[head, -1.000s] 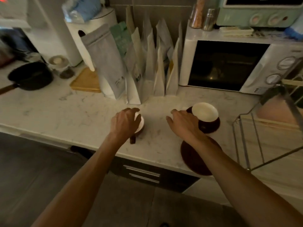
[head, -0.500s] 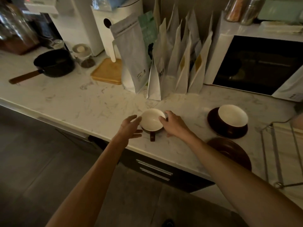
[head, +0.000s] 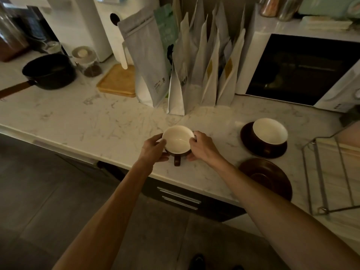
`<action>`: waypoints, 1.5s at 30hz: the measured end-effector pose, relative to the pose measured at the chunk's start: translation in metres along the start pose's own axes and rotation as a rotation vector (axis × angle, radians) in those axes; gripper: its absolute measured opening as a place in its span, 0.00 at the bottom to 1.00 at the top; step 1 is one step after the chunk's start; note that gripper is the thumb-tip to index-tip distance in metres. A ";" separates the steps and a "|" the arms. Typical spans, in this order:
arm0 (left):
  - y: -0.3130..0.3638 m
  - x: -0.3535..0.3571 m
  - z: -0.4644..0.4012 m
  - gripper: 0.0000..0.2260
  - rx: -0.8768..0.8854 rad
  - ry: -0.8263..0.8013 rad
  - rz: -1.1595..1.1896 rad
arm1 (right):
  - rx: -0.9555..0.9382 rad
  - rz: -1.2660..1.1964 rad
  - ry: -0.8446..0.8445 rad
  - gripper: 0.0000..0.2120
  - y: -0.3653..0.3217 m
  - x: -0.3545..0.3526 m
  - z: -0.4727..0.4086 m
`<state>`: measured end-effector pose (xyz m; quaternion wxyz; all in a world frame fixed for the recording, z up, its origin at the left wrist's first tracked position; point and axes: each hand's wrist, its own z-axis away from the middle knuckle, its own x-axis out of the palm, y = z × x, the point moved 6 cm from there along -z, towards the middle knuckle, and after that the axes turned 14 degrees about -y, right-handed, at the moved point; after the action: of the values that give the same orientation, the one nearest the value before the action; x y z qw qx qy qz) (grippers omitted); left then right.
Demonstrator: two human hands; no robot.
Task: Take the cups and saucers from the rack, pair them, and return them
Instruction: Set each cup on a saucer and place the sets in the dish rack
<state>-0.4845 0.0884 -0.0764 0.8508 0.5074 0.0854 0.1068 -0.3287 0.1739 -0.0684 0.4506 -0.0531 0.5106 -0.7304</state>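
Observation:
A brown cup with a white inside [head: 177, 140] is in the middle of the marble counter, its handle pointing toward me. My left hand [head: 153, 148] grips its left side and my right hand [head: 202, 146] grips its right side. To the right, a second brown cup [head: 269, 133] stands on a brown saucer [head: 247, 141]. A bare brown saucer [head: 266, 177] lies nearer the counter's front edge. The wire rack [head: 329, 172] is at the far right.
Several paper pouches [head: 194, 75] stand behind the cup. A microwave [head: 300, 69] is at the back right. A black saucepan [head: 48, 72], a jar [head: 87, 61] and a wooden board [head: 118, 80] sit at the back left. The counter's front edge runs just below my hands.
Both hands have closed in on the single cup, the right one coming over from the paired cup. The camera has shifted left and nearer.

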 end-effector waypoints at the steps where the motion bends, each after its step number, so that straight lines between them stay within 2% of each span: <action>1: 0.002 0.003 0.001 0.18 0.006 -0.013 -0.007 | -0.008 -0.008 0.005 0.18 0.001 -0.003 0.003; 9: 0.013 0.050 0.022 0.17 0.114 -0.117 -0.045 | -0.042 -0.004 0.086 0.18 0.019 -0.042 0.047; 15: 0.016 0.102 0.039 0.17 0.122 -0.216 -0.080 | -0.010 -0.038 0.142 0.19 0.050 -0.073 0.092; 24: 0.007 0.185 0.058 0.17 0.119 -0.352 -0.143 | 0.036 -0.096 0.317 0.19 0.105 -0.116 0.166; 33: -0.012 0.234 0.059 0.17 0.083 -0.355 -0.230 | 0.100 -0.060 0.367 0.18 0.140 -0.129 0.195; 45: -0.021 0.241 0.055 0.19 0.090 -0.363 -0.296 | 0.123 -0.046 0.337 0.18 0.154 -0.129 0.188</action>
<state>-0.2371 0.0971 -0.0776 0.8352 0.5376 0.0092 -0.1158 -0.0587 0.1230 -0.0521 0.3442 0.0857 0.5320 -0.7689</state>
